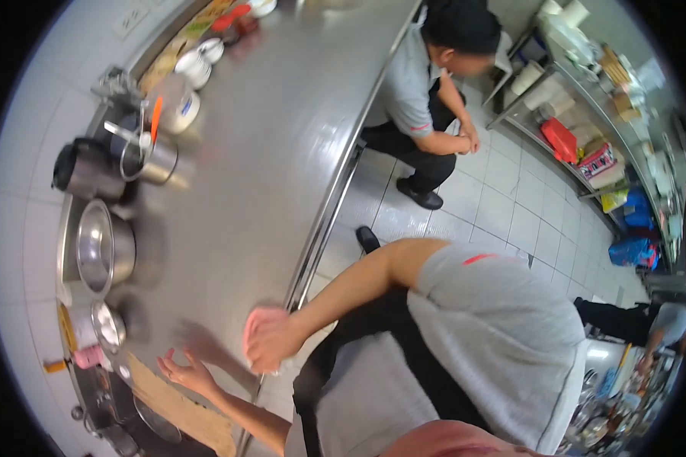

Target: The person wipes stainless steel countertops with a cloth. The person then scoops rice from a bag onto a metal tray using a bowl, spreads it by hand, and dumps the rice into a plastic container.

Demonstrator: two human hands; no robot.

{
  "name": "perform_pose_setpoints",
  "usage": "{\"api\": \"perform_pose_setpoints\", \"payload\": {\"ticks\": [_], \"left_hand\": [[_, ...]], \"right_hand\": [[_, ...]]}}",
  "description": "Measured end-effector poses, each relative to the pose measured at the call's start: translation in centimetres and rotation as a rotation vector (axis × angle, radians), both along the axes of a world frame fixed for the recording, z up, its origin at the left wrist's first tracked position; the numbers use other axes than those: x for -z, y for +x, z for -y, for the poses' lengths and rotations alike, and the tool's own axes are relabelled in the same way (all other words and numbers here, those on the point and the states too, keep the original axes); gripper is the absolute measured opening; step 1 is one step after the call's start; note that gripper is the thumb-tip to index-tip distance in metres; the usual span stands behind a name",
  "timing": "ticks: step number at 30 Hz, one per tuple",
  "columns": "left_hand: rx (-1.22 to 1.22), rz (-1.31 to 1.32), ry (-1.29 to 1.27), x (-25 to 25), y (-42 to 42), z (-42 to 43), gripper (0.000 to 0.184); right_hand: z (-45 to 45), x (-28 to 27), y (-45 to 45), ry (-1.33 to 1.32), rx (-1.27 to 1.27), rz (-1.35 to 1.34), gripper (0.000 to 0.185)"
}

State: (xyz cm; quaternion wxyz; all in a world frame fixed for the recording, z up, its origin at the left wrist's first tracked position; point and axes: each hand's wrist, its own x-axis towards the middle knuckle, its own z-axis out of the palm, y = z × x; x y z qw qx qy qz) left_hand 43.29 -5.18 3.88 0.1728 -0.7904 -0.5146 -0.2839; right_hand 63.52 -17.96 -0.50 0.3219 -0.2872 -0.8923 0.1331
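My right hand [273, 343] is closed around a pink cloth [261, 324] at the near edge of the steel counter [244, 152]. The cloth shows beside the fingers. My left hand [189, 372] is over the counter with its fingers apart and nothing in it. Near it lies a brown board [179, 404], and a small steel bowl [108, 326] with white contents is a little beyond.
Along the wall stand a large steel bowl [105, 247], a dark kettle [91, 169], a steel pot [151, 161] and a white tub [177, 107]. A person [411, 91] crouches or sits beside the counter; another person [667, 324] is at far right, near loaded shelves [579, 87].
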Motion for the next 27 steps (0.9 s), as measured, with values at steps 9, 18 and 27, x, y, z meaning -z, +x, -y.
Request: {"api": "perform_pose_setpoints", "payload": {"ticks": [9,18,27], "left_hand": [[0.941,0.628,-0.962,-0.8,15.1,8.5,0.011],[1.200,-0.238,-1.564,11.4,28.7,15.8,0.022],[1.533,-0.933,-1.132,14.1,48.6,31.9,0.029]], "right_hand": [[6.3,-4.9,11.4,-0.162,0.603,0.328,0.007],[32.4,-0.4,28.7,-0.756,1.365,-0.580,0.024],[65.8,14.0,33.5,-0.696,2.027,-1.345,0.036]]}}
